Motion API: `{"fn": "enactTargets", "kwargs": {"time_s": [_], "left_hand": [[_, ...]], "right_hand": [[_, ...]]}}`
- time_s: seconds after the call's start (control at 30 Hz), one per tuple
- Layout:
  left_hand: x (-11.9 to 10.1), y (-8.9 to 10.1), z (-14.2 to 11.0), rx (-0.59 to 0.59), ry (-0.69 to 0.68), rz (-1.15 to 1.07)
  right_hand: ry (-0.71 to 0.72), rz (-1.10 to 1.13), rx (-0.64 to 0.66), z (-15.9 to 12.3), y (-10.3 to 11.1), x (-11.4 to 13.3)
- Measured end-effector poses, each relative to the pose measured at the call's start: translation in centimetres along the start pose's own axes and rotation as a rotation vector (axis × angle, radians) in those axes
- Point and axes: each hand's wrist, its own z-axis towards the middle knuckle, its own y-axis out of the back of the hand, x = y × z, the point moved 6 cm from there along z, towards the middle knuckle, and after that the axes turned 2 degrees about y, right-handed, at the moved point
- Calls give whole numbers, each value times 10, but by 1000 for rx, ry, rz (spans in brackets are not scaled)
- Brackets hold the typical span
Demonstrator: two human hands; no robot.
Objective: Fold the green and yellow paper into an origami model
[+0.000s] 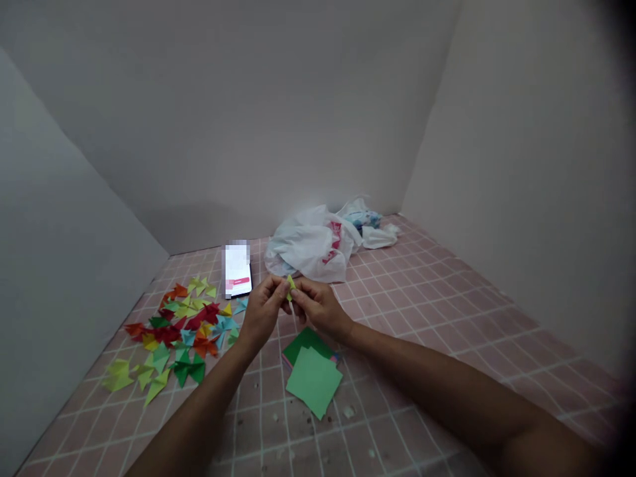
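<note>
Between my two hands is a small folded piece of yellow paper [291, 286], upright and pinched at its sides. My left hand [265, 308] grips it with thumb and fingers from the left. From the right, my right hand [320, 308] pinches the same piece, thumb against it. The fingers hide much of its lower part. Just below the hands lies a stack of square paper sheets, with light green sheets [315, 382] on top and a dark green sheet [309, 341] showing behind them.
Many folded paper pieces [189, 368] in several colours spread over the left of the pink tiled surface [397, 318]. A phone [237, 268] with a lit screen stands behind them. White plastic bags [313, 242] lie near the back wall. Small paper scraps [349, 412] dot the front.
</note>
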Motion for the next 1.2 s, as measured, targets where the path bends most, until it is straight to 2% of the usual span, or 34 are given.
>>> {"fn": "enactTargets", "kwargs": {"time_s": [0.1,0.3,0.47,0.6,0.67,0.87,0.93,1.07,1.2], "left_hand": [[1,0,2,17,13,-4],[1,-5,2,108,7,152],[2,-12,1,172,29,130],[2,-13,0,185,56,93],[3,-12,0,172,66,86],[3,-11,1,211,31,116],[4,-11,2,194,28,108],[7,-11,1,130,62,32],[9,-13,-1,118,118,-65]], "right_hand": [[24,-61,-12,3,5,-1],[-42,-71,108,14,15,-1],[66,-227,-33,14,25,7],[69,-237,-91,11,24,7],[35,-188,-69,13,23,5],[-55,-18,142,18,17,-3],[-38,-29,95,17,18,-3],[28,-119,-80,13,25,3],[17,-90,-167,13,29,5]]}}
